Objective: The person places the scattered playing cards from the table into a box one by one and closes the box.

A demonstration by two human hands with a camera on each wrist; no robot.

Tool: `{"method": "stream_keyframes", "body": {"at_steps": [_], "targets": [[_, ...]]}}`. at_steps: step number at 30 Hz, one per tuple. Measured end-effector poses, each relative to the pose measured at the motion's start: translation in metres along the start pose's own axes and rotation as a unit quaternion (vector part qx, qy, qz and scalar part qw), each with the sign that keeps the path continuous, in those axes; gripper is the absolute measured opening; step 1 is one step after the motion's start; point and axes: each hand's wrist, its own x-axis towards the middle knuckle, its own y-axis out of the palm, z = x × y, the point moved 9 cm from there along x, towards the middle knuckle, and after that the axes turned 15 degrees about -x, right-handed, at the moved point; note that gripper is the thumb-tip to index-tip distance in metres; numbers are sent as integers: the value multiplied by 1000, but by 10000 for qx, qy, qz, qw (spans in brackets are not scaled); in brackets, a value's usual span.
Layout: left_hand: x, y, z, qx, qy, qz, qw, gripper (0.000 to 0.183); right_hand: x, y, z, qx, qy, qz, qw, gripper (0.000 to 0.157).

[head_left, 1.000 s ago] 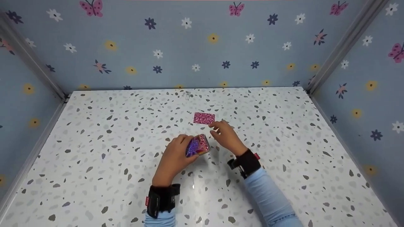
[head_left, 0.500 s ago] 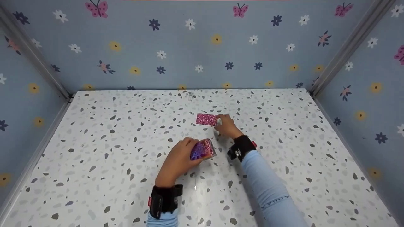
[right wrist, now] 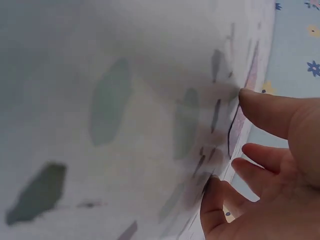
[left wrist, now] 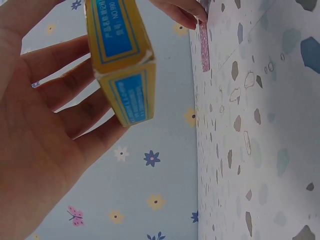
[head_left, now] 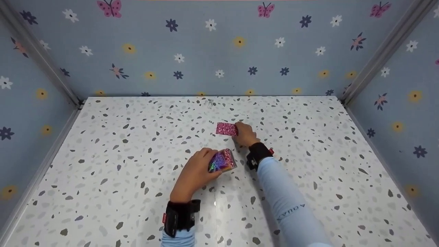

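Observation:
My left hand (head_left: 197,170) grips a small playing card box (head_left: 222,160) with a shiny purple and pink top. In the left wrist view the box (left wrist: 127,75) shows yellow sides with blue printed labels. A pink patterned playing card (head_left: 226,129) lies on the terrazzo-look tabletop beyond the box. My right hand (head_left: 246,134) is at the card's right end and covers part of it. In the right wrist view the thumb touches the edge of the card (right wrist: 239,127), while another fingertip meets the tabletop, apart from the thumb. The underside of the card is hidden.
The speckled white tabletop (head_left: 137,171) spreads around both hands. Blue flowered panels stand along the back (head_left: 205,44) and at both sides, with grey metal strips (head_left: 380,51) in the corners.
My right hand has moved forward to the right end of the card, and its fingers now cover that end. My left hand keeps holding the box; the card stays about where it was.

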Motion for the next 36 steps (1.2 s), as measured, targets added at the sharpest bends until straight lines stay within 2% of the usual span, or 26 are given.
{"method": "stream_keyframes", "body": {"at_steps": [6,10,20,24,30,32,36], "targets": [[-1,-2,-1,102,112,-73,9999,61,-1,-7,3,-381,-1,-465,9982,48],[1,-1,-2,172,173,-74,9997,60,-2,-10,-1,-427,137,-526,9976,50],[1,2,1,35,10,-30,10000,61,-7,-3,-7,43,306,113,9995,56],[2,3,2,36,-1,-58,10000,62,-13,4,-7,218,525,308,9979,57],[2,6,3,-27,11,13,10000,59,-15,8,-8,357,854,173,9956,59],[3,8,5,-18,-43,47,10000,60,-15,8,-8,536,799,102,9953,55],[4,8,3,-11,58,-23,10000,59,-17,6,-6,1027,448,-54,9937,45]]}}
